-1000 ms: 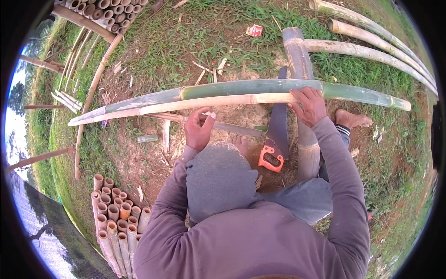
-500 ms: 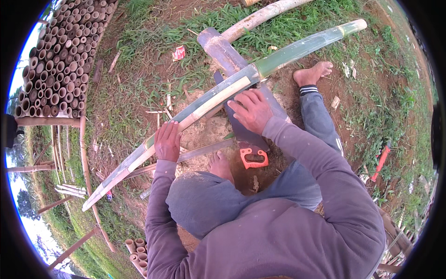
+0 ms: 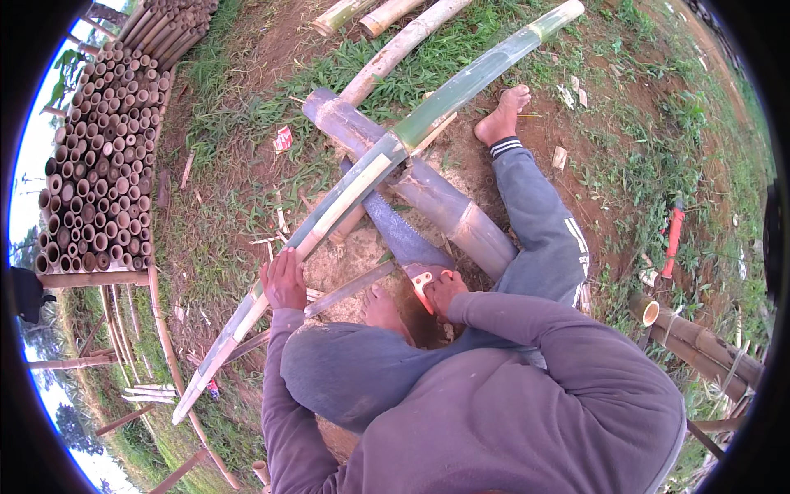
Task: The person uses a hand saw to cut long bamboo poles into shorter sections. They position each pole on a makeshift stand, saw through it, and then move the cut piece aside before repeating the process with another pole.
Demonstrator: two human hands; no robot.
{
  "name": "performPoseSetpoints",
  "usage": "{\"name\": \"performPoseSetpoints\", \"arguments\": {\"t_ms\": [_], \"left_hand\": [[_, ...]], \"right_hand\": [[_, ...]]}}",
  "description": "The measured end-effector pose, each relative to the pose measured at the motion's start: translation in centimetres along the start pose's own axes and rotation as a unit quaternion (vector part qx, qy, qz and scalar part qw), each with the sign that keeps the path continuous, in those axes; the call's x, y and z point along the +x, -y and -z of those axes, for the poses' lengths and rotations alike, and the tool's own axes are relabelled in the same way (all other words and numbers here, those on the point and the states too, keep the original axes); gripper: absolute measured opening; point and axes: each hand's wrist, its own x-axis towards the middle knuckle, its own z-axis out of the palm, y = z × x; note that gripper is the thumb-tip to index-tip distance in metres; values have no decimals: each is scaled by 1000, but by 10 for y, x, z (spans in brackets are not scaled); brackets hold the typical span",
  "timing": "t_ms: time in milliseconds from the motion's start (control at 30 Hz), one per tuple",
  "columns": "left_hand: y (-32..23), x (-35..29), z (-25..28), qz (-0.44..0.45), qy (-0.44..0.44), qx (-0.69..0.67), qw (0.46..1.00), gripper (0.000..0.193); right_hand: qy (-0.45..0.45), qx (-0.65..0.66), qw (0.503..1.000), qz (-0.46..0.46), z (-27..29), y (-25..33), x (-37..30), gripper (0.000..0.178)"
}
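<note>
A long green bamboo pole (image 3: pixel 344 196) slants from lower left to upper right, with a pale stripped strip along its left part. My left hand (image 3: pixel 283 278) is closed over that part, fingers across its top. My right hand (image 3: pixel 447 292) grips the orange handle of a hand saw (image 3: pixel 393 229), hiding part of the handle. The saw's dark toothed blade points away from me and passes beneath the pole, its tip showing beyond. Under the pole, a thick purplish-brown bamboo log (image 3: pixel 461 218) lies crosswise, its near end beside my right leg.
Cut bamboo tubes (image 3: pixel 107 181) are stacked on a frame at the left. More bamboo poles (image 3: pixel 403 53) lie at the far side. On the right ground is an orange-handled tool (image 3: pixel 673 239), with tied bamboo (image 3: pixel 699 346) nearer. My bare feet are beside the work.
My right hand has left the pole near the crossing and come back toward me onto the saw handle. My left hand stays on the pole. The view has shifted.
</note>
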Motion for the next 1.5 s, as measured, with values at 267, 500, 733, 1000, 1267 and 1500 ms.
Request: {"name": "performPoseSetpoints", "arguments": {"t_ms": [267,500,733,1000,1267,1500], "left_hand": [[-5,3,3,0,4,-4,1000,49],[-3,2,0,-11,-10,2,1000,47],[0,4,1,-7,5,16,1000,47],[1,3,0,-14,6,26,1000,46],[-3,5,1,-28,-2,18,999,49],[1,1,3,-22,1,24,999,47]], "right_hand": [[-194,289,937,2,105,-31,-152,51],[-322,476,814,-80,139,-92,-275,40],[-552,457,696,-40,119,-76,-172,43],[-547,431,718,5,99,-76,-104,48],[-520,446,729,11,98,-85,-89,45],[-518,452,726,7,98,-81,-84,45]]}}
